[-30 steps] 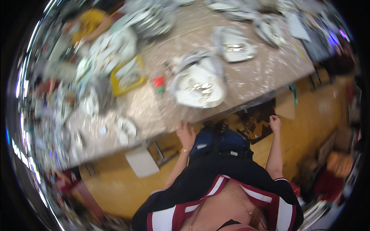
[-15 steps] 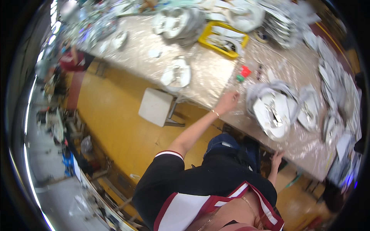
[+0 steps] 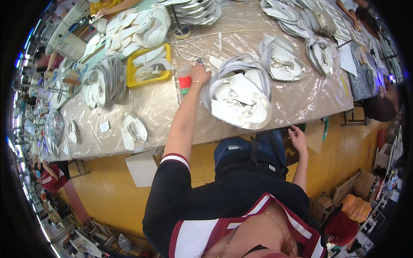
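My left arm stretches over the table. My left hand [image 3: 200,74] has its fingertips closed on a small dark object [image 3: 199,62], too small to make out its kind. Just left of that hand is a small bottle [image 3: 185,81] with a red band and a green end. To its right sits a stack of white shoe uppers [image 3: 241,99] with grey lining, near the table's front edge. My right hand [image 3: 297,138] hangs by the front edge, fingers apart, with nothing in it.
Plastic film covers the table [image 3: 167,116]. A yellow tray [image 3: 149,79] holds white cut pieces. More stacks of uppers [image 3: 103,81] stand left, and others [image 3: 282,60] to the right. Under the front edge is a white stool [image 3: 142,170]. Other people work around the table.
My left hand has moved forward from the table's front edge to the small dark object past the bottle and closed on it. The view has turned right. My right hand stays by the edge.
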`<state>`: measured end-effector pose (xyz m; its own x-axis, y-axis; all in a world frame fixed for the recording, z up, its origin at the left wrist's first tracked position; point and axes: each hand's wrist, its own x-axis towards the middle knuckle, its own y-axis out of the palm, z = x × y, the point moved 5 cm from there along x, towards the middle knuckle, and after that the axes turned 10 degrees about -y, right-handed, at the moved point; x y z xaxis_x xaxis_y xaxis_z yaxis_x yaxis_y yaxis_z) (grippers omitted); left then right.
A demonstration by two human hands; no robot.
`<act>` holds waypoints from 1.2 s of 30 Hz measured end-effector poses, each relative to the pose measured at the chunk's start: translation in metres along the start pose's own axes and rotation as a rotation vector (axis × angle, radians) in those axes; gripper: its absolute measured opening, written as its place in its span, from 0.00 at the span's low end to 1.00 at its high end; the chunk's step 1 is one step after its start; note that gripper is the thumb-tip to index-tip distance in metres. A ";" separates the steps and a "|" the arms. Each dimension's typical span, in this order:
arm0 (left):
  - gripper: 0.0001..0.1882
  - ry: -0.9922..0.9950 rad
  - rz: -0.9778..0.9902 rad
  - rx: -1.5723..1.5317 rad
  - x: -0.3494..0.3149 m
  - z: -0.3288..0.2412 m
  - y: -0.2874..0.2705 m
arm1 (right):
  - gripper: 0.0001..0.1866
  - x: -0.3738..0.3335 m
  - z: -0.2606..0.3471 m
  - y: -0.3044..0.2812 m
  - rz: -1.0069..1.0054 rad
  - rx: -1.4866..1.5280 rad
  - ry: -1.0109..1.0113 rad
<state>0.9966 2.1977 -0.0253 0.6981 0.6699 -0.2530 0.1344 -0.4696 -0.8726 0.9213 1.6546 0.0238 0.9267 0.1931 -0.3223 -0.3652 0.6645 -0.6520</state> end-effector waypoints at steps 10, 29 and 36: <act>0.16 -0.230 0.294 -0.876 -0.015 0.014 -0.026 | 0.21 0.131 0.096 -0.032 0.232 0.006 -0.337; 0.17 0.308 -0.329 -0.446 -0.281 -0.280 0.077 | 0.15 0.270 0.068 -0.086 0.429 0.510 -0.502; 0.11 0.360 -0.316 -0.362 -0.340 -0.286 0.146 | 0.28 0.336 0.002 -0.104 0.027 0.077 -0.625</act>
<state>0.9807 1.7371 0.0530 0.7713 0.6017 0.2077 0.5608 -0.4879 -0.6690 1.2713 1.6517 -0.0151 0.8023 0.5804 0.1392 -0.4031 0.6990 -0.5907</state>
